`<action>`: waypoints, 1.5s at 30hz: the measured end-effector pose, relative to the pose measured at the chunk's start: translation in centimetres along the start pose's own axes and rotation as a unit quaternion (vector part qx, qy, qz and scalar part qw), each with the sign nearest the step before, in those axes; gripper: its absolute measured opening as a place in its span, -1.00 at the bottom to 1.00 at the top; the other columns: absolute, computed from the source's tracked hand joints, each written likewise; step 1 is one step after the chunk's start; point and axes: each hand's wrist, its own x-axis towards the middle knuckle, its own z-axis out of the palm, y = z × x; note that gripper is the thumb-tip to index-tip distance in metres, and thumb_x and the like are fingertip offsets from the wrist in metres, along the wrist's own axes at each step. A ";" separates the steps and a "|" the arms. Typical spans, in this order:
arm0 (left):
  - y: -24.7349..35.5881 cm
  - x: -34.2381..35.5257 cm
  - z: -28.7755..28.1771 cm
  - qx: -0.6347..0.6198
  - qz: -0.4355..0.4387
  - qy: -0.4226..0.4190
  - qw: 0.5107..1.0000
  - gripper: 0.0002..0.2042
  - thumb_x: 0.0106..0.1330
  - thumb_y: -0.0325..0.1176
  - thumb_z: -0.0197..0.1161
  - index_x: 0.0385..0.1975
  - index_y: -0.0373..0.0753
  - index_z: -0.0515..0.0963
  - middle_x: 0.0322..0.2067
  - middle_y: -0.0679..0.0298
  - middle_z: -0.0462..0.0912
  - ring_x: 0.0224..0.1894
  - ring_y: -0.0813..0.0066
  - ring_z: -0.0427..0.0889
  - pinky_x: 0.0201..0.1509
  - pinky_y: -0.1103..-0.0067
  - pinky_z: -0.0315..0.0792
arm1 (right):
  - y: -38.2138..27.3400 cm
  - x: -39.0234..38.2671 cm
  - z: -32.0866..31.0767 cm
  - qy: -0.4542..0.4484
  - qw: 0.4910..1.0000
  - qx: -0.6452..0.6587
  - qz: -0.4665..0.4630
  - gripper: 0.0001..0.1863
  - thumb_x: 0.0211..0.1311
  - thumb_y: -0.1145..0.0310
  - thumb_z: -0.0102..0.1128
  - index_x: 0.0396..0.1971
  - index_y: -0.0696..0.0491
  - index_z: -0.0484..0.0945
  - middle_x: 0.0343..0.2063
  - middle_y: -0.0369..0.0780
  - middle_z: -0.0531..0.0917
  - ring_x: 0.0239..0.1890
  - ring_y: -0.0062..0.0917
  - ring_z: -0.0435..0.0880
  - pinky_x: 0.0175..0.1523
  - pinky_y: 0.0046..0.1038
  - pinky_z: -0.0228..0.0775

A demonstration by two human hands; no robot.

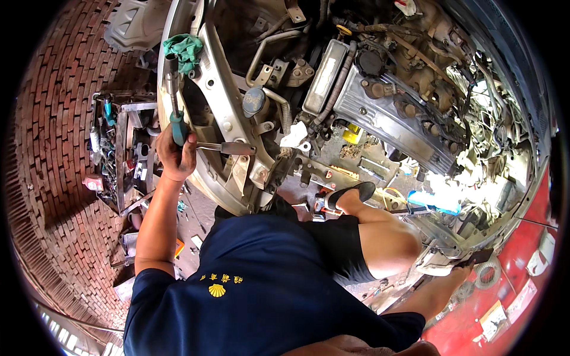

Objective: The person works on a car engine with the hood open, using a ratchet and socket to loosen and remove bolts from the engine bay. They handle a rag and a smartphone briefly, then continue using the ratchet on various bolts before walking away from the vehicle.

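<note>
My left hand (177, 155) is closed around a screwdriver-like tool with a teal handle (178, 129), over the left front edge of an open car engine bay. Its metal shaft (172, 83) points away from me. From the same hand a second tool sticks out to the right, a thin rod that widens into a flat grey-brown piece (237, 149). A crumpled green rag (185, 51) lies on the car's edge just past the shaft tip. On the far right my right hand (456, 277) reaches to the car's front corner beside a dark piece; its fingers are hidden.
The engine with its silver valve cover (398, 113) fills the bay. A blue round cap (254, 102) and white crumpled paper (294, 136) are near the front crossmember. A cluttered tool cart (122, 154) stands on the brick floor (56, 136) to the left. Red sheeting (469, 323) lies right.
</note>
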 end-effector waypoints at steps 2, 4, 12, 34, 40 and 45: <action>-0.3 -0.1 -0.1 0.008 0.012 0.003 1.000 -0.85 0.43 -0.38 0.19 -0.29 -0.35 0.52 -0.54 0.23 0.51 -0.55 0.38 0.44 -0.42 0.53 0.30 | -0.3 0.2 -0.1 -0.004 1.000 0.001 -0.005 -0.51 0.25 -0.10 0.40 -0.04 -0.01 0.74 -0.03 -0.28 0.79 -0.08 -0.37 0.73 -0.04 -0.35 0.58; -0.6 -0.3 -0.1 -0.006 -0.004 -0.007 1.000 -0.85 0.42 -0.38 0.20 -0.30 -0.35 0.52 -0.54 0.22 0.50 -0.55 0.36 0.44 -0.42 0.52 0.30 | -0.1 0.6 -0.1 -0.012 1.000 0.006 -0.004 -0.50 0.24 -0.10 0.41 -0.04 -0.01 0.74 -0.04 -0.28 0.79 -0.09 -0.38 0.74 -0.06 -0.35 0.58; -0.5 0.0 0.5 -0.029 0.001 -0.008 1.000 -0.83 0.46 -0.35 0.17 -0.25 -0.36 0.52 -0.50 0.27 0.51 -0.51 0.48 0.41 -0.39 0.57 0.28 | 2.5 5.1 -3.6 -0.065 0.997 0.041 0.029 -0.50 0.21 -0.13 0.43 -0.07 -0.02 0.74 -0.08 -0.29 0.80 -0.15 -0.38 0.74 -0.15 -0.36 0.59; -2.0 -1.5 0.3 -0.050 -0.021 0.014 0.998 -0.73 0.49 -0.28 0.18 -0.16 -0.45 0.54 -0.47 0.28 0.55 -0.49 0.54 0.43 -0.40 0.60 0.31 | 0.6 7.7 -4.1 -0.200 0.962 0.075 0.168 -0.65 0.12 -0.14 0.46 -0.33 -0.18 0.70 -0.43 -0.41 0.75 -0.50 -0.55 0.68 -0.56 -0.48 0.43; -0.7 -0.6 1.0 -0.054 -0.001 0.056 0.997 -0.78 0.46 -0.30 0.23 -0.29 -0.38 0.52 -0.56 0.31 0.48 -0.54 0.52 0.41 -0.44 0.58 0.27 | 0.4 6.3 -3.4 -0.154 0.979 0.072 0.115 -0.69 0.17 -0.09 0.42 -0.26 -0.20 0.70 -0.37 -0.35 0.75 -0.42 -0.48 0.68 -0.45 -0.39 0.44; 0.2 0.0 0.6 -0.020 -0.030 0.027 0.999 -0.80 0.39 -0.33 0.26 -0.40 -0.31 0.49 -0.60 0.21 0.45 -0.61 0.29 0.41 -0.46 0.48 0.28 | 0.5 4.5 -3.1 -0.110 0.989 0.067 0.075 -0.72 0.21 -0.04 0.39 -0.20 -0.22 0.70 -0.31 -0.31 0.74 -0.36 -0.41 0.68 -0.36 -0.32 0.46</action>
